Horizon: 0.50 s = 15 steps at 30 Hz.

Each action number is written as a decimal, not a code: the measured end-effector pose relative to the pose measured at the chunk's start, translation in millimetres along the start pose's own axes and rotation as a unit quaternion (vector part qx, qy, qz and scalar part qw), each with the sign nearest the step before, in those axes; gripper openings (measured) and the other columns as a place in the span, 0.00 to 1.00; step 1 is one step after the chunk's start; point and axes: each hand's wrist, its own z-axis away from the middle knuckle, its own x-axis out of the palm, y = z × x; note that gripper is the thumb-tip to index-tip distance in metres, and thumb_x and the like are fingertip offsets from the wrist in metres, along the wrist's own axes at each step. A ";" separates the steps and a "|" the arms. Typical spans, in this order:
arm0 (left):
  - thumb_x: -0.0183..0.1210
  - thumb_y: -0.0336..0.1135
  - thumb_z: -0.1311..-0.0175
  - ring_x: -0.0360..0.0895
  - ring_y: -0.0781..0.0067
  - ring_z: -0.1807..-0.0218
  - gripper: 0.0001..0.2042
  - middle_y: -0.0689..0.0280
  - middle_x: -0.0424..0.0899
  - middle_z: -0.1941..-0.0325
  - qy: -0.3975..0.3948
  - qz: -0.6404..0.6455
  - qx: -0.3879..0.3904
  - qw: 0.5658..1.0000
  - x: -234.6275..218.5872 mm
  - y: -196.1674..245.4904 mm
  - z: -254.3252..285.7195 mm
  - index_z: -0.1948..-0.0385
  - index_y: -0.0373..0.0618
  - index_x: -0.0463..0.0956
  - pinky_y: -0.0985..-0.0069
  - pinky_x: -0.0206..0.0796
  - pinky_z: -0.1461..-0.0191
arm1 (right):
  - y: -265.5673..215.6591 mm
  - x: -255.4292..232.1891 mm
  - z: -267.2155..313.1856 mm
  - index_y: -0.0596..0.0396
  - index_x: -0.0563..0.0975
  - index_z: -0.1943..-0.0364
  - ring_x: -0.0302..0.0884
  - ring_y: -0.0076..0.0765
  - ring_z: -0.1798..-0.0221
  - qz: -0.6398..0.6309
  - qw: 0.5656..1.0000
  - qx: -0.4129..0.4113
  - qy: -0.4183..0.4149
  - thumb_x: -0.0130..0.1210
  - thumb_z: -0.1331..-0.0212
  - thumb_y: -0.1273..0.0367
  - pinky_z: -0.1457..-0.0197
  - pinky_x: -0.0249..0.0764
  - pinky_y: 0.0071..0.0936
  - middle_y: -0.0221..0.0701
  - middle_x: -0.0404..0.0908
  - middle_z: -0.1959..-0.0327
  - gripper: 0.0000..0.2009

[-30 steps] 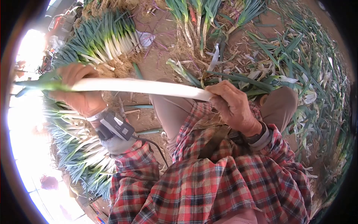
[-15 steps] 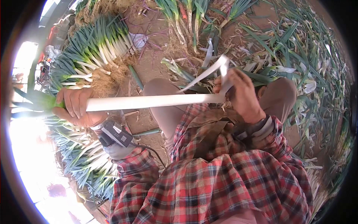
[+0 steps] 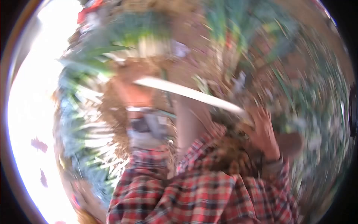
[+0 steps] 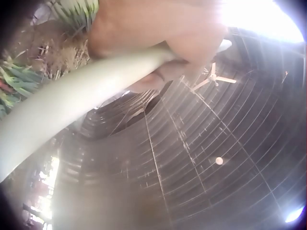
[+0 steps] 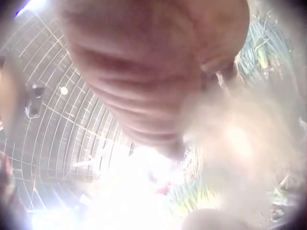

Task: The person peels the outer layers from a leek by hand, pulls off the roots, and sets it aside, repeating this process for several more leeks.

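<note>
A leek with a long white stalk slants across the head view, its green leaves trailing left and blurred. My left hand grips it near the leafy end; in the left wrist view the fingers of the left hand wrap round the pale stalk. My right hand is at the stalk's other end, fingers loosely spread and thumb apart, with the tip beside them. Close below the right hand in the right wrist view is a pale blur.
Rows of leeks with white stalks lie at the left, more at the upper left. Untrimmed leeks lie ahead. A heap of stripped leaves spreads on the right. My knee is under the stalk.
The left hand has moved right and up with the leek, which now slants down to the right. A white strip peeled by the right hand is no longer seen there. The head view has shifted and blurred.
</note>
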 end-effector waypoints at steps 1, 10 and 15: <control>0.53 0.48 0.31 0.64 0.80 0.79 0.12 0.74 0.67 0.80 0.048 -0.066 0.004 0.997 6.5 -6.4 4.7 0.68 0.51 0.73 0.78 0.61 0.74 | 3.2 10.6 -1.3 0.58 0.73 0.47 0.70 0.55 0.53 -0.049 0.998 0.024 -0.013 0.57 0.44 0.67 0.46 0.64 0.43 0.44 0.75 0.56 0.20; 0.60 0.57 0.39 0.74 0.73 0.59 0.23 0.69 0.76 0.62 -0.013 0.183 -0.010 0.983 -44.6 20.5 -13.1 0.56 0.47 0.72 0.69 0.70 0.54 | 64.8 -74.3 33.5 0.62 0.76 0.54 0.75 0.58 0.61 0.046 0.968 0.154 -0.195 0.57 0.47 0.70 0.56 0.70 0.42 0.51 0.77 0.62 0.16; 0.64 0.62 0.45 0.76 0.66 0.52 0.32 0.63 0.80 0.53 0.011 0.178 -0.006 0.984 -80.2 40.6 -21.8 0.49 0.43 0.73 0.63 0.71 0.46 | 76.2 -91.7 26.4 0.63 0.76 0.56 0.76 0.60 0.61 0.089 0.963 0.142 -0.209 0.56 0.49 0.72 0.55 0.71 0.42 0.49 0.79 0.64 0.15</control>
